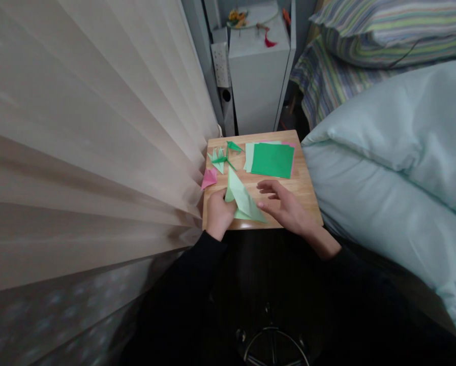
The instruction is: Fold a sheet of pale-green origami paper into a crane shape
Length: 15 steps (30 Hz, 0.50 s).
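Note:
A pale green sheet of origami paper (243, 198), partly folded with a raised flap, is above the near part of a small wooden table (307, 198). My left hand (220, 209) grips its left side, thumb on top and the other fingers mostly hidden. Just right of the paper, my right hand (284, 204) hovers with fingers apart and nothing in them. Behind the hands lies a stack of paper, a dark green sheet (272, 160) on top, with pale green and pink edges showing. Folded green paper cranes (222, 158) and a pink folded piece (209, 178) sit at the left.
A beige curtain (136, 127) hangs along the table's left side. To the right is a bed with a pale blue quilt (372, 157) and striped pillows (403, 30). Beyond the table stands a white cabinet (258, 81). A metal stool base (273, 345) shows below.

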Available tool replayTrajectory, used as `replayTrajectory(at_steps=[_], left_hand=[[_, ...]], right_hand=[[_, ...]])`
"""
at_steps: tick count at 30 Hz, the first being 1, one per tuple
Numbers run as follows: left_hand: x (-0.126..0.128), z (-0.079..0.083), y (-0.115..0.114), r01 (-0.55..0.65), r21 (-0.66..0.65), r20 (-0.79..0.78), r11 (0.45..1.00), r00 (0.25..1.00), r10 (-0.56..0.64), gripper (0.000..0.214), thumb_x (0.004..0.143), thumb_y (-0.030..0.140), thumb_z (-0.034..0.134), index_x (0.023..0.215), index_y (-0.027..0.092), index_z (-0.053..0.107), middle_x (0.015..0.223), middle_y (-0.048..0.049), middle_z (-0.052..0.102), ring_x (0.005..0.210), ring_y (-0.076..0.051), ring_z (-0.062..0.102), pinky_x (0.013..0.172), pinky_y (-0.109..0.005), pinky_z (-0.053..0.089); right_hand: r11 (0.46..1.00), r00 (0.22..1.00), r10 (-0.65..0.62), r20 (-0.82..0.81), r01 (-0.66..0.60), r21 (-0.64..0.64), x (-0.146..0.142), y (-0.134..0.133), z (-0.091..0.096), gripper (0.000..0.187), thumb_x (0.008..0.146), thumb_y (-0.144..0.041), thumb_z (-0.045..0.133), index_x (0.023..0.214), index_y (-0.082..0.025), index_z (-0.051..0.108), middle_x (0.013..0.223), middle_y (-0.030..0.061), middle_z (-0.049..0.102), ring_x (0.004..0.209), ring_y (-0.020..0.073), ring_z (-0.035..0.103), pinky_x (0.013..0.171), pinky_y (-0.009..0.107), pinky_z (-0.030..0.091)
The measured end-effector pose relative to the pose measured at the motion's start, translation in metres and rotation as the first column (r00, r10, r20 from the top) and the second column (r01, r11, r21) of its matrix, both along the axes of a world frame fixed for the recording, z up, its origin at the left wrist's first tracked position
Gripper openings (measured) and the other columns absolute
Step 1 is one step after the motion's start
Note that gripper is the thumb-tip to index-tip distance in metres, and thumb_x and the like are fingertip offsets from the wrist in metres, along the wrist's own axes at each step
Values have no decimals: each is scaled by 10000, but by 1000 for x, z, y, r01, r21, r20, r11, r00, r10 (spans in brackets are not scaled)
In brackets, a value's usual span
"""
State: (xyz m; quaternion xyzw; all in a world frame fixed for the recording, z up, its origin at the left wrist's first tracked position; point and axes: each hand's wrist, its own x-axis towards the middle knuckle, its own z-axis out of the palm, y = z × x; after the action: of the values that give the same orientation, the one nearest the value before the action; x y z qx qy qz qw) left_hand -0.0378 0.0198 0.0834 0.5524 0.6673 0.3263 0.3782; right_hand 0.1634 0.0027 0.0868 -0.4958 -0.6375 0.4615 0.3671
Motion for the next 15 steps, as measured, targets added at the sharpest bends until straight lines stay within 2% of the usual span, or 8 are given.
replayTrajectory(at_steps=[2, 4, 8, 12, 13, 15], left_hand=[[0, 5, 0, -1, 4, -149, 1000, 989, 2, 83, 739, 203, 650, 703, 157, 708, 636, -13, 651, 666, -190, 586, 628, -274, 393], [1, 8, -2, 11, -4, -224, 1000, 975, -12, 74, 741, 196, 638, 691, 171, 686, 614, -5, 612, 643, -181, 553, 604, -274, 336], [5, 11, -6, 35, 6, -224, 999, 974, -33, 96, 737, 202, 651, 641, 192, 644, 584, 1, 568, 628, -180, 519, 596, -286, 272], [7, 9, -8, 42, 64, -163, 997, 986, -31, 158, 720, 191, 689, 583, 202, 612, 541, 4, 548, 576, -171, 480, 595, -299, 251], [7, 8, -8, 48, 68, -127, 997, 991, -39, 166, 721, 207, 712, 583, 201, 619, 540, 4, 555, 572, -170, 481, 593, -297, 257], [5, 3, -6, 59, 53, -32, 997, 998, -58, 164, 711, 268, 778, 617, 193, 666, 570, -2, 600, 586, -175, 510, 588, -286, 287]], right_hand=[[996, 997, 73, 32, -74, 45, -3, -5, -2, 834, 788, -580, 821, 1466, -236, 481, 1543, 172, 546, 1389, 365, 565, 1128, 570, 470], [990, 989, 104, 104, -112, 81, -6, -9, -5, 956, 782, -559, 835, 1560, -248, 375, 1615, 182, 468, 1457, 381, 505, 1179, 601, 425], [981, 973, 81, 218, -116, 154, -13, -16, -8, 909, 840, -492, 787, 1586, -229, 340, 1577, 203, 510, 1446, 394, 519, 1174, 608, 432], [984, 972, 125, 200, -148, 104, -24, -23, -4, 1012, 800, -540, 820, 1603, -225, 292, 1553, 222, 534, 1397, 421, 566, 1118, 594, 481], [988, 975, 115, 189, -133, 84, -25, -24, -3, 975, 816, -518, 809, 1595, -227, 300, 1527, 218, 561, 1368, 422, 591, 1087, 588, 503], [996, 985, 54, 166, -65, 62, -24, -21, -1, 749, 900, -435, 722, 1536, -230, 383, 1442, 198, 636, 1279, 401, 656, 1014, 556, 542]])
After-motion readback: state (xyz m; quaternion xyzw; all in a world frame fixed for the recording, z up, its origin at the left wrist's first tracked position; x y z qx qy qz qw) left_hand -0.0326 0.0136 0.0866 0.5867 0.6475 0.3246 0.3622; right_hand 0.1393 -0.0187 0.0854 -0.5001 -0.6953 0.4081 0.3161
